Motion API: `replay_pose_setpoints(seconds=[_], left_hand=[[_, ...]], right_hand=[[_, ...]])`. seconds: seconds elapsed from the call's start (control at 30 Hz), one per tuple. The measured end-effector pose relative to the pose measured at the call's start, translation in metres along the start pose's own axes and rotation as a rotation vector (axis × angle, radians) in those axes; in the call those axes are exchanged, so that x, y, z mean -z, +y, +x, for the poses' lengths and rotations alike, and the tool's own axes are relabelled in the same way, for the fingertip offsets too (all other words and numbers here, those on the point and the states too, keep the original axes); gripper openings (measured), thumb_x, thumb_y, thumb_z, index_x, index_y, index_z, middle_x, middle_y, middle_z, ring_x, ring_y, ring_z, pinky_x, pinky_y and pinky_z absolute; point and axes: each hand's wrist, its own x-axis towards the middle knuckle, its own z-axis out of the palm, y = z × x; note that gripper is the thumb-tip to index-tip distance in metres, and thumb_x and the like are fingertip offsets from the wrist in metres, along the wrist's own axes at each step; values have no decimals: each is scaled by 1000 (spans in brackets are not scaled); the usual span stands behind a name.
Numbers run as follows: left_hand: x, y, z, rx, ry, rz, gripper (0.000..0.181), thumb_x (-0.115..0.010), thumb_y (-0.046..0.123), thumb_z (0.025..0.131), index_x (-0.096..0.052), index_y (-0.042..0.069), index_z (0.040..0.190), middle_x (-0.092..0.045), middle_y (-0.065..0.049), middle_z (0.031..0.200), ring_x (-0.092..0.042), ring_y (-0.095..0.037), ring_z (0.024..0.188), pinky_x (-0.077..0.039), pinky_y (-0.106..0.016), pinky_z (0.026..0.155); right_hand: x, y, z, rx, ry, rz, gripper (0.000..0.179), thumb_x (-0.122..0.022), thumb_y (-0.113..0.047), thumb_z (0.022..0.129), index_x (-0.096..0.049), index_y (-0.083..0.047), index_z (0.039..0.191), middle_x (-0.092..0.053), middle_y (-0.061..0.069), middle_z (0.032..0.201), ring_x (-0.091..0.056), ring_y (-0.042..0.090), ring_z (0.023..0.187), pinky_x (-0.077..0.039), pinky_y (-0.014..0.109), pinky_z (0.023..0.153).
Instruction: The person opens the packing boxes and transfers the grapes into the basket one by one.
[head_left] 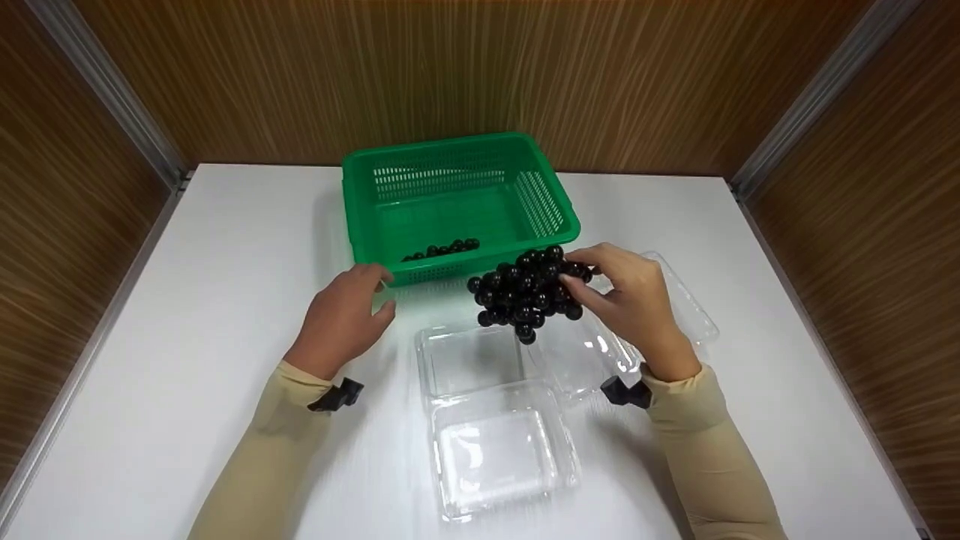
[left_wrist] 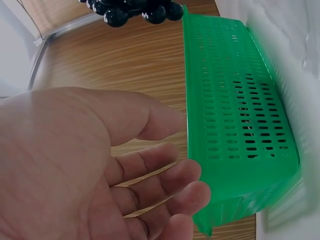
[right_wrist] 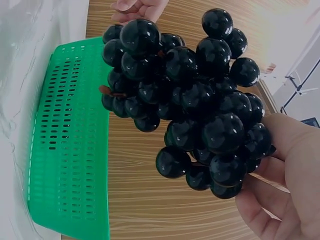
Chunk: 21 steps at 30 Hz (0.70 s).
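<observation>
My right hand (head_left: 630, 300) pinches a bunch of dark, glossy grapes (head_left: 525, 289) at its right end, holding it in front of the green basket. In the right wrist view the grapes (right_wrist: 195, 100) fill the middle, with a bit of brown stem showing at one side. My left hand (head_left: 341, 319) is by the basket's near left corner, fingers loosely bent and holding nothing; the left wrist view shows its palm (left_wrist: 55, 160) beside the basket wall. Inside the green basket (head_left: 457, 210), more dark grapes (head_left: 442, 250) lie along the near side, partly hidden by the rim.
An opened clear plastic clamshell box (head_left: 495, 450) lies on the white table (head_left: 247, 300) below the grapes. More clear plastic boxes (head_left: 682, 300) lie to its right, partly behind my right hand. Wood-patterned panels (head_left: 450, 67) enclose the table at the back and sides.
</observation>
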Motion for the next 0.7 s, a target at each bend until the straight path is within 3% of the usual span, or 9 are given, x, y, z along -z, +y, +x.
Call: replay_pose_setpoints(seconds=[0.17,0.37,0.7], left_hand=[[-2,-6,4,-5,32,14,31,-67,11,96,-63,2,126,-65,-14,118,-61,-32,108,-55,-48,85],[-9,-13,7,-6,100,19,35,-65,7,94,-62,1,128,-59,-18,123,-53,-33,110,-53,-49,88],[-10,-20,11,-28,173,29,29,-67,6,95,-67,2,124,-64,-16,120,-57,-31,108,-55,-47,86]], right_hand=[[-4,6,0,-24,55,-15,18,-82,-1,84,-77,-3,101,-76,7,89,-67,19,71,-46,24,63],[-8,9,1,-68,94,-50,18,-82,-2,84,-77,-3,101,-75,8,89,-71,22,76,-47,12,76],[-4,16,18,-35,73,-118,18,-82,-6,87,-77,-4,104,-76,9,92,-69,22,74,-44,29,57]])
